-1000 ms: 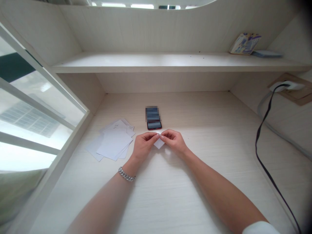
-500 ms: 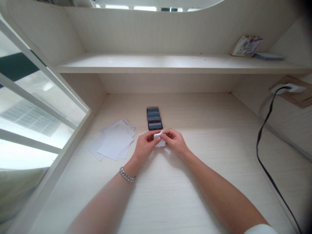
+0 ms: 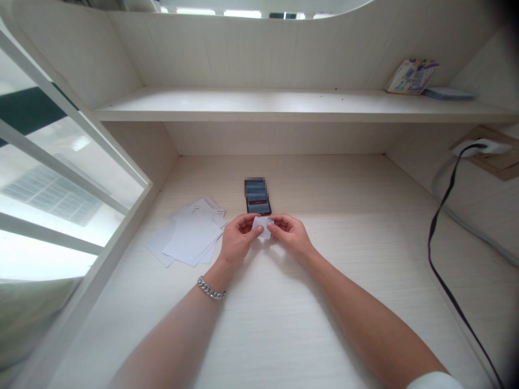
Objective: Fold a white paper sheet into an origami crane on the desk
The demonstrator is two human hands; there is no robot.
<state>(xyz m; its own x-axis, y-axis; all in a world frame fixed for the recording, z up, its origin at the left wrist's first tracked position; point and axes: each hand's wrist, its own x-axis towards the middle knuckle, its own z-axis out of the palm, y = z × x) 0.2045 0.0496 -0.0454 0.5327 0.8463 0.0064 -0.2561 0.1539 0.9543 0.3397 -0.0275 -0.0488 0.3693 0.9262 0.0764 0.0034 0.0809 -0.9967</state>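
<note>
Between my two hands is a small folded piece of white paper [image 3: 263, 229], held up just above the desk. My left hand [image 3: 239, 237] pinches its left side between thumb and fingers. On the right side, my right hand [image 3: 292, 234] grips it the same way, fingertips partly behind the sheet. A thin bluish line shows along the paper's top edge. Directly beyond my fingers lies a dark phone [image 3: 257, 196], its screen lit and partly pixelated. Left of my left hand, several loose white sheets [image 3: 192, 232] overlap in a fanned pile.
The pale wooden desk [image 3: 348, 302] sits under a shelf [image 3: 243, 101] that carries a colourful box [image 3: 411, 76] and a flat bluish item [image 3: 449, 94]. A black cable [image 3: 432, 237] runs down the right side from a wall socket [image 3: 490, 148]. White bars [image 3: 52, 232] border the left.
The white paper has been tilted and lifted slightly, its face now turned more toward me. My fingers have shifted a little around it. The phone and loose sheets stay put.
</note>
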